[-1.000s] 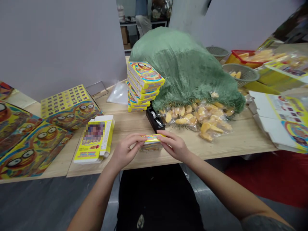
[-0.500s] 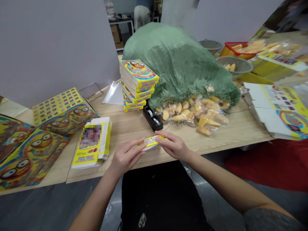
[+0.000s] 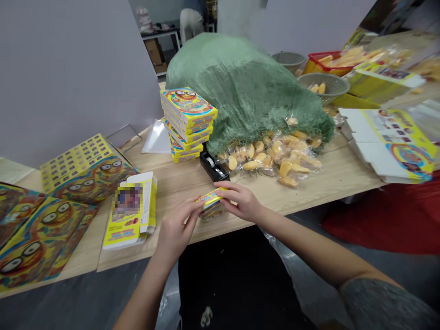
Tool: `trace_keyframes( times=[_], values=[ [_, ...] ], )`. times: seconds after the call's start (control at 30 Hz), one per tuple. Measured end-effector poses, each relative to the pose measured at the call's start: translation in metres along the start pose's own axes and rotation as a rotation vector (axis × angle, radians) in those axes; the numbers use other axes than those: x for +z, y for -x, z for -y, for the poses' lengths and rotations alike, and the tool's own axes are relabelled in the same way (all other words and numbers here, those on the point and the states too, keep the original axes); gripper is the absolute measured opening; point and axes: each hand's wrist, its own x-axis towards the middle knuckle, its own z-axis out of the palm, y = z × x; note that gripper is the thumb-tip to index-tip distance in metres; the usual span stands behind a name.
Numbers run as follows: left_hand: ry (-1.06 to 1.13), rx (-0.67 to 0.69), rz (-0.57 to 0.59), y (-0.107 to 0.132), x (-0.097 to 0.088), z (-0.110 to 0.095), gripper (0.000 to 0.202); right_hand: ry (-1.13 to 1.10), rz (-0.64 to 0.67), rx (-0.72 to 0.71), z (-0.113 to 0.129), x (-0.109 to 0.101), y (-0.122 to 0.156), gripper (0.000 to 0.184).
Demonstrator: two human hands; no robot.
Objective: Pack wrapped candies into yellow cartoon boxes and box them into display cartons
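Between my two hands, at the table's front edge, is a small yellow printed box (image 3: 212, 204), its narrow side facing up. My left hand (image 3: 178, 223) grips the box's left end. On the right end, the fingers of my right hand (image 3: 240, 200) are closed, partly covering its top. Just behind the box sits a black tape dispenser (image 3: 215, 167) with a roll of tape in it. A stack of closed yellow boxes (image 3: 188, 110) rises behind the dispenser. Left of my hands lie flattened yellow cartons (image 3: 129, 211).
A large green woven sack (image 3: 233, 78) spills wrapped yellow pieces (image 3: 275, 153) onto the table. Large printed boxes (image 3: 85, 169) stand at the left. Grey baskets (image 3: 326, 87), a red tray (image 3: 314, 62) and an open white-and-yellow carton (image 3: 388, 142) are at the right. A person (image 3: 190, 23) stands far behind.
The small box has tipped in my hands, so its broad printed face now shows below the narrow side. The whole view has shifted slightly.
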Motion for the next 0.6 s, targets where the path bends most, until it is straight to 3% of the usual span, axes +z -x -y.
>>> trace_keyframes(
  times=[0.17, 0.3, 0.37, 0.47, 0.53, 0.6],
  values=[
    [-0.115, 0.181, -0.003, 0.022, 0.015, 0.007, 0.041, 0.059, -0.015, -0.053, 0.004, -0.003, 0.008, 0.030],
    [-0.041, 0.122, -0.125, 0.026, 0.028, 0.008, 0.037, 0.033, 0.008, -0.036, 0.005, -0.004, 0.025, 0.041],
    [0.036, 0.002, -0.155, 0.023, 0.033, 0.006, 0.033, -0.085, -0.110, 0.181, -0.002, -0.004, 0.034, 0.048],
    [0.077, -0.123, -0.161, 0.016, 0.037, 0.003, 0.031, -0.280, -0.391, 0.768, -0.026, -0.003, 0.033, 0.043],
    [0.051, -0.109, -0.196, 0.012, 0.036, 0.004, 0.033, -0.333, -0.411, 1.031, -0.047, -0.001, 0.021, 0.035],
    [0.002, -0.060, -0.235, 0.008, 0.035, 0.007, 0.035, -0.365, -0.320, 1.116, -0.066, 0.003, 0.003, 0.029]
  ],
)
